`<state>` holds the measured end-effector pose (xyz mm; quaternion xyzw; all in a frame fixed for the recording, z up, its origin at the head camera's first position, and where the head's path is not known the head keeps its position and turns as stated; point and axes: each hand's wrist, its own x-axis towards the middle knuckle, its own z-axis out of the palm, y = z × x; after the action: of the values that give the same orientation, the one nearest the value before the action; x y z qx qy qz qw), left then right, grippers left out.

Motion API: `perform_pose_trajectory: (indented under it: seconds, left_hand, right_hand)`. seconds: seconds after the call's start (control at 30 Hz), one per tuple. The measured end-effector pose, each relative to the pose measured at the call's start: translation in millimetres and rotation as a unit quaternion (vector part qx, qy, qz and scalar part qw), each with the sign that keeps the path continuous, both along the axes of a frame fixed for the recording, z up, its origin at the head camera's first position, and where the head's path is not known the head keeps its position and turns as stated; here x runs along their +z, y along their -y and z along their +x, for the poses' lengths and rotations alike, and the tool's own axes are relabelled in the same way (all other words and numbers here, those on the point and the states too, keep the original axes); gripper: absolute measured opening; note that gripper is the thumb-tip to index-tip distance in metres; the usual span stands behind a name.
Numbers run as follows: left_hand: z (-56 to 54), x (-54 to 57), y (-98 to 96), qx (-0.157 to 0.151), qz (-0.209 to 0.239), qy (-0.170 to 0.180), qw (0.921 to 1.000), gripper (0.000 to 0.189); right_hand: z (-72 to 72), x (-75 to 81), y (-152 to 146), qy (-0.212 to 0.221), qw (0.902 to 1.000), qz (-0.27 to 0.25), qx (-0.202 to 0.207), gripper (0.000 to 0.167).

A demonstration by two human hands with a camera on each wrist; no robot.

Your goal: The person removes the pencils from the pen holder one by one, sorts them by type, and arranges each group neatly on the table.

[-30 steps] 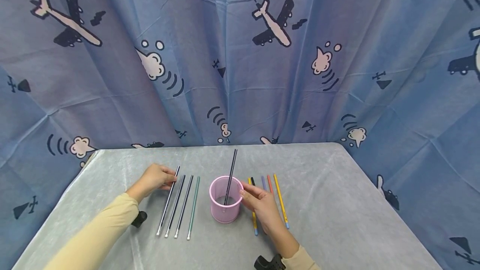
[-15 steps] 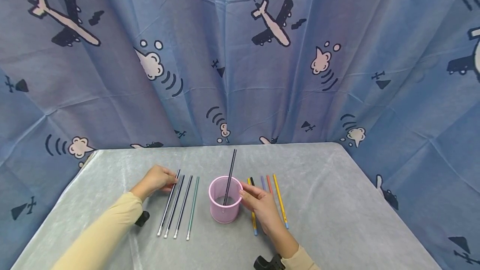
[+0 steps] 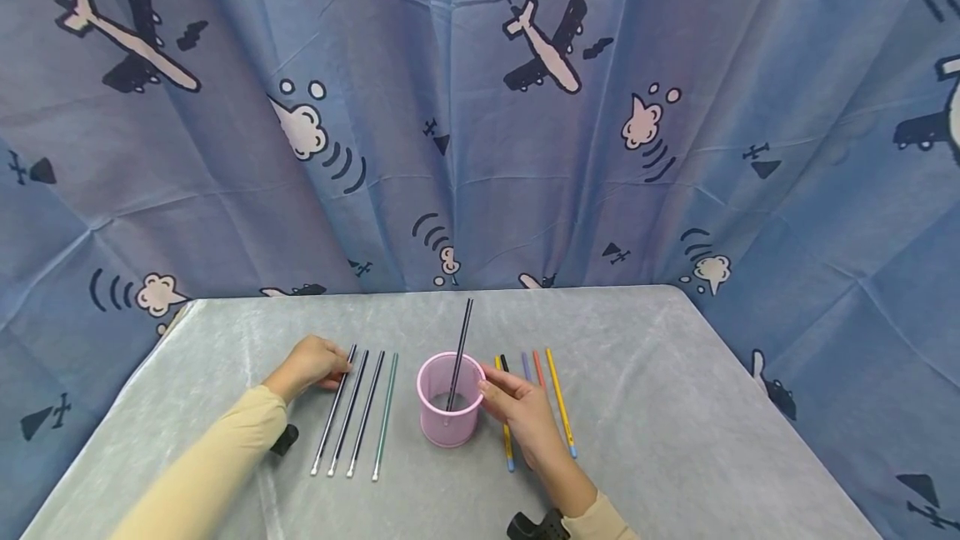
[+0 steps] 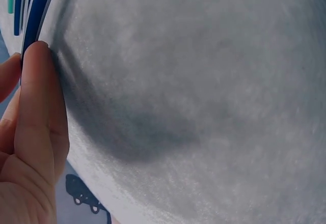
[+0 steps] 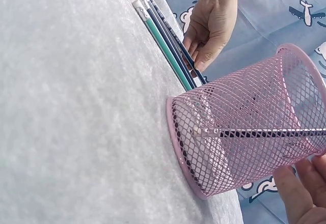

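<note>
My left hand pinches the upper part of the leftmost dark blue pencil between thumb and fingers; its white eraser end points toward me. In the left wrist view the fingertips close on this blue pencil from both sides. To its right lie two more dark pencils and a green pencil, roughly parallel. A pink mesh pencil cup stands upright at mid-table, with dark pencils leaning inside. My right hand holds the cup's right side near the rim, thumb in front.
Several coloured pencils, among them a yellow pencil and a red pencil, lie right of the cup, partly hidden by the right hand. A grey cloth covers the table. A blue printed curtain hangs behind it.
The left hand has shifted slightly toward me, and the pencil it pinches has come down and nearer, its far end now lower in view. The right hand and cup stay put.
</note>
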<state>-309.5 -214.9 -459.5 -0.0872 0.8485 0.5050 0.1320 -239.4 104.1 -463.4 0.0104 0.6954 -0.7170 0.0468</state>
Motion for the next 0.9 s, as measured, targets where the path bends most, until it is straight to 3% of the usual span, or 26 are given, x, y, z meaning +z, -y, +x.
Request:
perform_pose_trajectory:
  seconds: [0.3, 0.9]
  left_hand:
    - [0.5, -0.6, -1.6, 0.008, -0.004, 0.004, 1.0000, 0.018]
    - [-7.9, -4.4, -6.3, 0.023, -0.080, 0.007, 0.9965, 0.004]
  right_hand:
    - [0.1, -0.1, 0.2, -0.005, 1.0000, 0.002, 0.002, 0.040]
    - [-0.3, 0.0, 0.4, -0.005, 1.0000, 0.005, 0.002, 0.041]
